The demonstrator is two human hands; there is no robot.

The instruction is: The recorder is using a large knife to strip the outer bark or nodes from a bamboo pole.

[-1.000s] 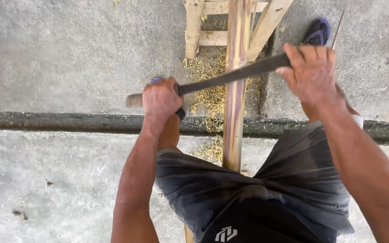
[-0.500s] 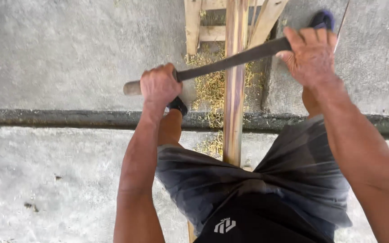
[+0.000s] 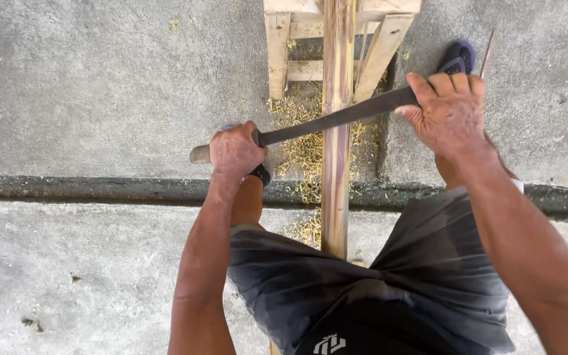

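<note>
**Two-Handed Blade Draw Along a Bamboo Strip**

The left hand (image 3: 235, 152) is closed in a full fist round the wooden handle of the long dark blade (image 3: 336, 118), with the handle's butt showing past the knuckles toward 9 o'clock. The right hand (image 3: 451, 112) is only partly closed: the palm presses down on the far end of the blade and the fingers curl over its back, pointing toward 12 o'clock. How tightly the thumb closes underneath cannot be told.

The blade lies crosswise, tilted so that its right end sits higher in the view, and bears on the bamboo strip (image 3: 336, 151). The strip runs from 12 to 6 o'clock between the person's knees and rests at its far end on a wooden frame (image 3: 277, 52).

Judged from this position, good practice would be:
1. Keep pressure equal at both hands so the edge does not dig in on one side
2. Hold the blade at a shallow angle to the strip
3. Keep the right fingers on the blade's back, clear of the edge

Both forearms reach forward from 6 o'clock, with the wrists fairly straight and the elbows spread outside the dark shorts (image 3: 363, 289). Pale shavings (image 3: 300, 141) lie on the concrete floor (image 3: 100, 79) beside the strip, and a blue sandal (image 3: 456, 58) shows at 1 o'clock
</note>
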